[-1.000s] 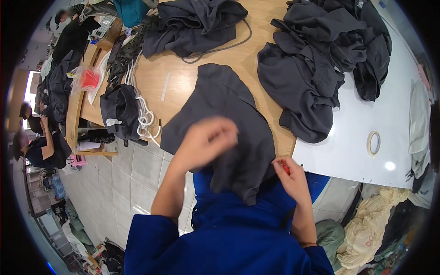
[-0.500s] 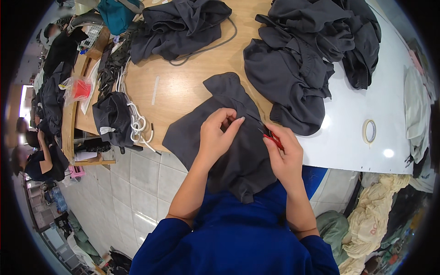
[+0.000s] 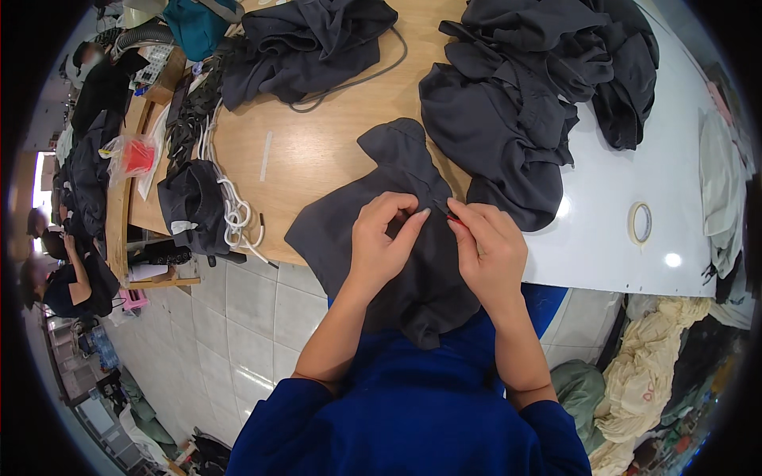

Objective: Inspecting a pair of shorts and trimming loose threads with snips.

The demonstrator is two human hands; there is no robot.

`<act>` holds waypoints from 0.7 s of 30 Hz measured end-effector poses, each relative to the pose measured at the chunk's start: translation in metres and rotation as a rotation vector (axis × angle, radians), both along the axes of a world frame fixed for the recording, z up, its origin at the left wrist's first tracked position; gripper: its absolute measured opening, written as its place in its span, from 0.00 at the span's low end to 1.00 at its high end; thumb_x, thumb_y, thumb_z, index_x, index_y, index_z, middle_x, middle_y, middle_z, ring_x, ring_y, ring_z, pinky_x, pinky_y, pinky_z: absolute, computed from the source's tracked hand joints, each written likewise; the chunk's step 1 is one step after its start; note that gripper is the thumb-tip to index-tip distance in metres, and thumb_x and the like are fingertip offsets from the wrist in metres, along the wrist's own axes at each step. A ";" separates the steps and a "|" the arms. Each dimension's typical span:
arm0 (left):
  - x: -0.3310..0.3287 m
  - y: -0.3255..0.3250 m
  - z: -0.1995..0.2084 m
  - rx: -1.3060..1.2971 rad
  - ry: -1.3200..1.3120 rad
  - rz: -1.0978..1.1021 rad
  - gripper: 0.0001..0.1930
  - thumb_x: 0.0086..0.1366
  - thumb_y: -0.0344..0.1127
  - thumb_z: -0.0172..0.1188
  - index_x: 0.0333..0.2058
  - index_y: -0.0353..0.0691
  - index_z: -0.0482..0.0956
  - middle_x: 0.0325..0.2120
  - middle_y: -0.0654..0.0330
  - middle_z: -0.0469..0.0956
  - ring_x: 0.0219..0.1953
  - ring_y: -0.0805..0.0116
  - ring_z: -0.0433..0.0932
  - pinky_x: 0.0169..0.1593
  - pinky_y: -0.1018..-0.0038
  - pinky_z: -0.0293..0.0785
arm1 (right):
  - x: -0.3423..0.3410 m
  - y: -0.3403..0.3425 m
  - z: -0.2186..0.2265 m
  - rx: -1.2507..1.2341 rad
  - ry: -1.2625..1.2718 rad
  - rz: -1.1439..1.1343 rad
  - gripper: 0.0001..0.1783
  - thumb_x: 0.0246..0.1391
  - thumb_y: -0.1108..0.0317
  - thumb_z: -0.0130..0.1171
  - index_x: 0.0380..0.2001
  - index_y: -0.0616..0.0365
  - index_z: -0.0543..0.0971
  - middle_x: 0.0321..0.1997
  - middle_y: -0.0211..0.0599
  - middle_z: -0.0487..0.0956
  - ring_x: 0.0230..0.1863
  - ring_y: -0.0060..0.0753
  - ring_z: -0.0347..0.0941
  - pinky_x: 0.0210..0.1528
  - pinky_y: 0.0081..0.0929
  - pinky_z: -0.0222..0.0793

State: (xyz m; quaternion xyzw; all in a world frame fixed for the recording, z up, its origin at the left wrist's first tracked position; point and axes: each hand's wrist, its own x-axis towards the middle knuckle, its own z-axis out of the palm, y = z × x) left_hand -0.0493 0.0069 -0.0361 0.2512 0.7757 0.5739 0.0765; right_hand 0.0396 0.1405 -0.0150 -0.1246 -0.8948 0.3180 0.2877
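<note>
A dark grey fabric garment (image 3: 341,218) lies over the table's front edge and hangs down against my blue shirt. My left hand (image 3: 383,242) pinches a fold of it along the seam, thumb and forefinger together. Close beside it, my right hand (image 3: 494,250) is closed around small red-handled thread snips (image 3: 454,220). Their dark tip points at the garment near my left fingertips. Most of the handle is hidden inside my right fingers.
Dark garments are heaped on the wooden table (image 3: 317,143) and the white tabletop (image 3: 611,206). A tape roll (image 3: 639,223) lies at right. White cords (image 3: 236,210) and a red cup in plastic (image 3: 139,156) are at left. Other people work at far left.
My right hand has shifted slightly up and left, bringing the snips closer to my left fingertips. More of the red handle is now covered by my fingers.
</note>
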 end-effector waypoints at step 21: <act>0.000 -0.007 -0.001 -0.021 0.122 -0.045 0.06 0.52 0.22 0.62 0.29 0.33 0.74 0.27 0.59 0.75 0.30 0.70 0.73 0.37 0.79 0.68 | -0.001 0.004 0.000 -0.095 -0.025 0.041 0.11 0.43 0.74 0.63 0.34 0.55 0.82 0.30 0.30 0.78 0.26 0.31 0.71 0.29 0.23 0.66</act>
